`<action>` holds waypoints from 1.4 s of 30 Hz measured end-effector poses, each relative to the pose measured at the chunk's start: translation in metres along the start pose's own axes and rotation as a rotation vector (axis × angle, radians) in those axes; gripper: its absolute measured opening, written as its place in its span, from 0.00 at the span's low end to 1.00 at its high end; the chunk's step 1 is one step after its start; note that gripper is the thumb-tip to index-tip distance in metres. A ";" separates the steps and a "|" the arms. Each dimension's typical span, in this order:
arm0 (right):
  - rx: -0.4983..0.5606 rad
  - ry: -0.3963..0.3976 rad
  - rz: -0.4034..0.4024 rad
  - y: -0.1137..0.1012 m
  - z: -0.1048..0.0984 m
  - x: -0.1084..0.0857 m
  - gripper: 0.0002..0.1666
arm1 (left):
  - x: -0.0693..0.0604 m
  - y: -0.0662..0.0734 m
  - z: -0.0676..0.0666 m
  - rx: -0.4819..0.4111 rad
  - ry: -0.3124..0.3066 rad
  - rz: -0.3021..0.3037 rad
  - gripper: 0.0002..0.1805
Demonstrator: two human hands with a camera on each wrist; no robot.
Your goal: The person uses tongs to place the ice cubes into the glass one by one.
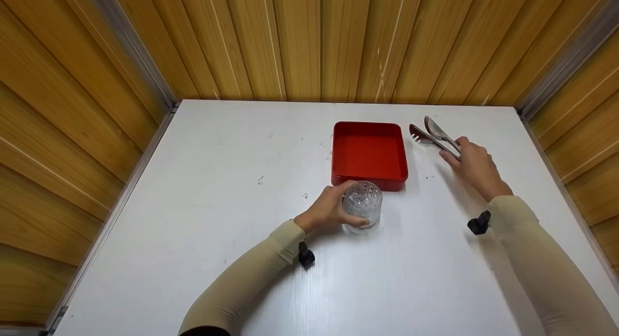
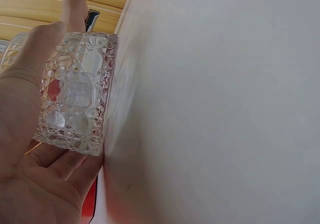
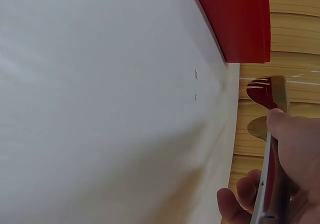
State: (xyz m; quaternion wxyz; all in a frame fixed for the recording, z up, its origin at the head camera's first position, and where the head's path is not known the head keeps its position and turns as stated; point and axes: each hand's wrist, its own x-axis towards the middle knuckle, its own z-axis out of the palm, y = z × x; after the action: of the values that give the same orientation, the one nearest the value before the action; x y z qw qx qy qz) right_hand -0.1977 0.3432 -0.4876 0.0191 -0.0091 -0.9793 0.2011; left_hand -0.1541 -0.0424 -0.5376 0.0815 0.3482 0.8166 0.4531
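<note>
My left hand grips a clear cut-glass tumbler, thumb on the near side and fingers round the far side. The tumbler stands upright on the white table, just in front of a square red tray. In the left wrist view the patterned glass sits with its base at the tabletop. To the right of the tray, my right hand holds metal serving tongs above the table. One tong end is slotted like a fork, the other rounded like a spoon. Their ends are spread apart and point toward the back.
The red tray has raised walls and nothing shows inside it. Wood-patterned panels close off the back and both sides of the white table. Small dark marks dot the tabletop.
</note>
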 end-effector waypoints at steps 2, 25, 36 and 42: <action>-0.003 -0.009 0.016 0.002 0.002 0.000 0.36 | 0.000 0.000 0.000 -0.001 -0.002 0.001 0.45; -0.041 -0.142 0.128 0.009 0.008 -0.005 0.40 | 0.000 0.002 0.002 -0.003 0.002 0.007 0.44; -0.040 -0.161 0.168 0.009 0.011 -0.005 0.44 | -0.001 0.003 0.002 -0.015 -0.008 -0.018 0.44; -0.050 -0.158 0.172 0.009 0.011 -0.003 0.44 | -0.001 0.002 0.002 -0.001 0.004 -0.008 0.45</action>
State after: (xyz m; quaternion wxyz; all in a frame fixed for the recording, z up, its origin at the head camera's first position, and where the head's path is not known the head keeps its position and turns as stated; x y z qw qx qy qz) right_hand -0.1946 0.3466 -0.5016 -0.0757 -0.0776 -0.9781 0.1774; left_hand -0.1512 -0.0405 -0.5374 0.0820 0.3439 0.8180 0.4537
